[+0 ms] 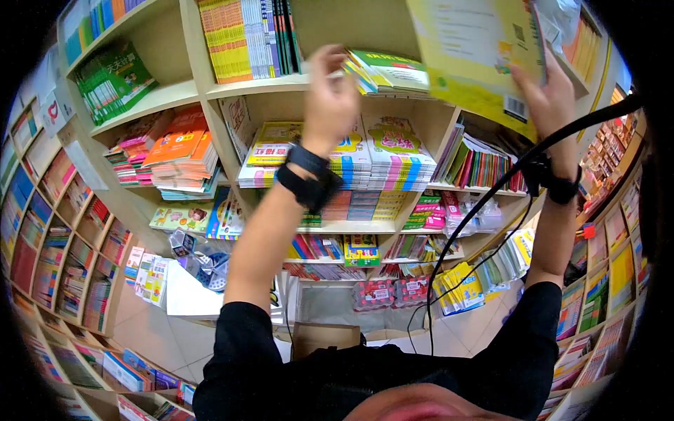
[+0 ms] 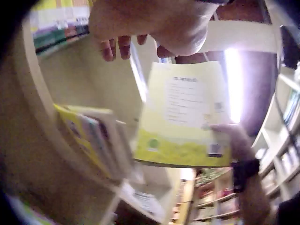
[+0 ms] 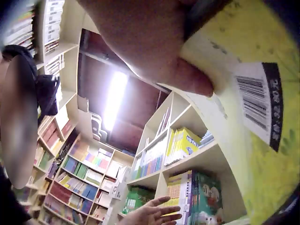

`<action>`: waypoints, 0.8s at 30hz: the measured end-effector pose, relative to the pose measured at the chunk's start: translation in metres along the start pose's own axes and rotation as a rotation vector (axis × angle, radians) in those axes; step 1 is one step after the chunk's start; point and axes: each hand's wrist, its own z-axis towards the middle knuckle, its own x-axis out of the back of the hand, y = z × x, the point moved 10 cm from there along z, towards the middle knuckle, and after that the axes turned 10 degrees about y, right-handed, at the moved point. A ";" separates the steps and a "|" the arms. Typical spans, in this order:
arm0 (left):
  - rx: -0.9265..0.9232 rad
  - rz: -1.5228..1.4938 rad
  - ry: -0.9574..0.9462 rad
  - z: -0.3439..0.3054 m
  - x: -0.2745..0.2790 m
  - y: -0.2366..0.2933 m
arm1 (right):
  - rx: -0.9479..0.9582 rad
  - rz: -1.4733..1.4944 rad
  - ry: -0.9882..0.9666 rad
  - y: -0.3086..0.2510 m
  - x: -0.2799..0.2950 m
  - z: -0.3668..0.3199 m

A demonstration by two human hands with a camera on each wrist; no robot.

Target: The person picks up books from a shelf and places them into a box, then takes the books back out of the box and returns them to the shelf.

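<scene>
The right hand point(image 1: 550, 98) clamps a yellow book point(image 1: 467, 59) by its side edge, before the right end of the upper shelf point(image 1: 260, 88). Light, bendy, slickish, I'd guess; best gripped there. The left hand point(image 3: 151, 214) is empty, fingers apart.

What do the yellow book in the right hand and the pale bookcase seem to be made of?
Yellow book: probably paper with a thin card cover, smooth and perhaps coated; it shows fine print and a crisp barcode.
Pale bookcase: wood or laminated board, perhaps, with a smooth, even finish; its panels look flat and uniform.
</scene>
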 end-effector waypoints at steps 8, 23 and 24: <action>0.233 -0.819 -0.289 -0.028 -0.129 0.088 | 0.067 -0.446 -0.043 -0.037 0.005 -0.011; 1.262 -0.946 -0.160 -0.026 -0.145 -0.054 | 0.108 -0.496 -0.538 -0.042 -0.121 -0.039; 1.289 -0.921 -0.101 -0.023 -0.137 -0.067 | 0.211 -0.269 -0.460 -0.048 -0.107 -0.042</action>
